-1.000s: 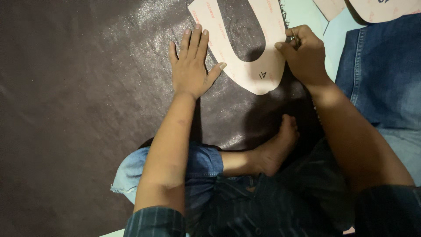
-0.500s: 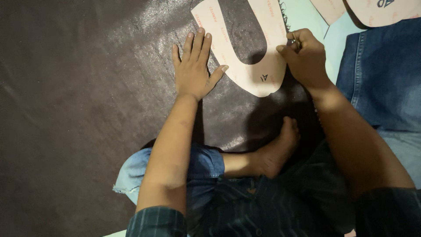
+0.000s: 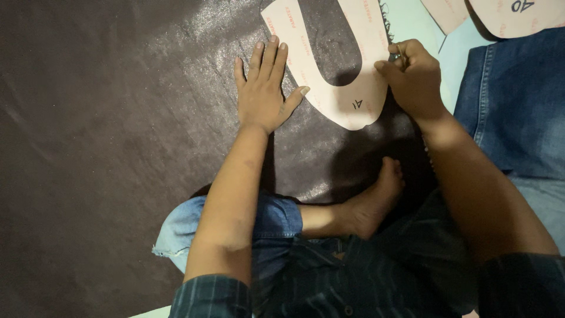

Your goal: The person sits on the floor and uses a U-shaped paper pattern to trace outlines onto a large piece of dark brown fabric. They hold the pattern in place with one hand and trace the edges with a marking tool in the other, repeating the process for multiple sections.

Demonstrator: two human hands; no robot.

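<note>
A dark brown leather sheet [image 3: 118, 118] covers the floor in front of me. On it lies a pale U-shaped paper pattern [image 3: 347, 100]. My left hand [image 3: 265, 94] rests flat on the leather with fingers spread, its thumb touching the pattern's left arm. My right hand [image 3: 412, 79] is closed around a thin pen-like tool [image 3: 399, 57] held at the pattern's right edge; the tool's tip is hidden by my fingers.
My bare foot [image 3: 374, 203] and bent leg in blue denim [image 3: 276, 221] lie on the leather near me. Blue denim cloth [image 3: 518, 106] lies at the right. More pale pattern pieces [image 3: 506, 15] sit at the top right on a light floor [image 3: 412, 20].
My right hand has slid slightly up along the pattern's right edge. The left hand stays pressed flat in about the same place.
</note>
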